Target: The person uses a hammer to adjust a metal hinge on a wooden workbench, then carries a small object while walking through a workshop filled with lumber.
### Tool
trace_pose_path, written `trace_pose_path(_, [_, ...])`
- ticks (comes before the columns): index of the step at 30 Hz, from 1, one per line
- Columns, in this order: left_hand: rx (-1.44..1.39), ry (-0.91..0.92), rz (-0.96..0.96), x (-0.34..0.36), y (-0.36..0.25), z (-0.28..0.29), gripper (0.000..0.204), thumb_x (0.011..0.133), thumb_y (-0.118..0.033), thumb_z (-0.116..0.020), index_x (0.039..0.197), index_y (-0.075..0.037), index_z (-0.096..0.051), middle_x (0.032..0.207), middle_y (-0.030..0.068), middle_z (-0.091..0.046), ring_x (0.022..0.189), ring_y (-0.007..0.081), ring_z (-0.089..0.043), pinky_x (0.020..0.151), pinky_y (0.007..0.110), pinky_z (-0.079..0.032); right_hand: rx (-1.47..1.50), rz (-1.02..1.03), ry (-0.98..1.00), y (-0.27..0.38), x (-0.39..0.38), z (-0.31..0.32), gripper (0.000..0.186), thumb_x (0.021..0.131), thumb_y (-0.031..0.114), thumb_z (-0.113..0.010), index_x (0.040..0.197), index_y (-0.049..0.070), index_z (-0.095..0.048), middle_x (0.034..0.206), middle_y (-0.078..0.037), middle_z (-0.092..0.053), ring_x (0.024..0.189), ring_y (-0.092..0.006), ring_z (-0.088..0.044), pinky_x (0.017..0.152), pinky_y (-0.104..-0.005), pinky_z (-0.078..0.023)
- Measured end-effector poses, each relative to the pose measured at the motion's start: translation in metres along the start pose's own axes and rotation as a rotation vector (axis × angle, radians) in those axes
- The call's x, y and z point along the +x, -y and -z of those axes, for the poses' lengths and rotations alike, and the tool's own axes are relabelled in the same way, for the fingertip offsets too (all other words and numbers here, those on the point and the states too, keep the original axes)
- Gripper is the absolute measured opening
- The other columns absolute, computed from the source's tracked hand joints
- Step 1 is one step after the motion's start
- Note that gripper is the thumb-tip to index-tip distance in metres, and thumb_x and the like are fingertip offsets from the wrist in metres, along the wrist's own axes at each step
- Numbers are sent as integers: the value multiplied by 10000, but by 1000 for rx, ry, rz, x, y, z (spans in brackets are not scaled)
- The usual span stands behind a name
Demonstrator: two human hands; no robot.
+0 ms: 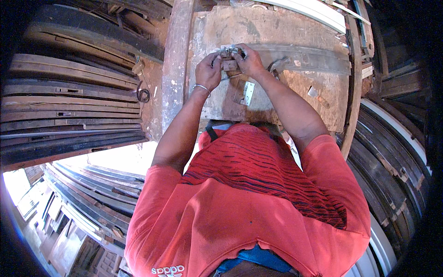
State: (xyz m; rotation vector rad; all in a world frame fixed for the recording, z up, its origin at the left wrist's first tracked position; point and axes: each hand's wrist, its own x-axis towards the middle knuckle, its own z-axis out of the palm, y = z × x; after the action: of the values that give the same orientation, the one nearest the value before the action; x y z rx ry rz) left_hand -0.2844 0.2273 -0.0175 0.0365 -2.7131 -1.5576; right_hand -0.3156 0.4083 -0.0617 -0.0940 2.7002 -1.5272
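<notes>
Above the wooden workbench (286,101), my left hand (210,73) and my right hand (249,61) face each other with bent fingers. Between them they pinch a small silvery metal fitting (227,50), one hand at each end; its exact kind is too small to make out. Just below it is a small reddish-brown block (229,65). A pale metal plate with holes (248,93) lies on the board nearer to me. To the right of my right hand sits a dark curved object (276,66), partly hidden by my wrist.
A long grey strip (314,60) lies across the bench to the right. A small tool with an orange part (318,95) rests near the right edge. Stacked dark wooden frames (69,97) crowd the left, and more lengths of timber (383,171) the right.
</notes>
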Motion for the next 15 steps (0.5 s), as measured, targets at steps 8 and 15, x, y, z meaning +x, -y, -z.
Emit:
trace_pose_path(8, [129,-2,30,-1,8,-3,335,923,-346,-552,1144,-135,-691,993,212,-688,934,395,-664,811,455,-523,-16,-33,6,2,-1,0,316,865,183,-686,1157,78,-624,1007,-210,-682,967,-343,-671,855,-403,-524])
trace_pose_path(15, [128,8,28,2,11,-3,320,917,-341,-556,1131,-149,-698,970,215,-688,913,401,-662,802,471,-522,-17,-47,13,7,-2,1,319,860,171,-687,1153,64,-625,1018,-208,-679,981,-334,-667,875,-396,-521])
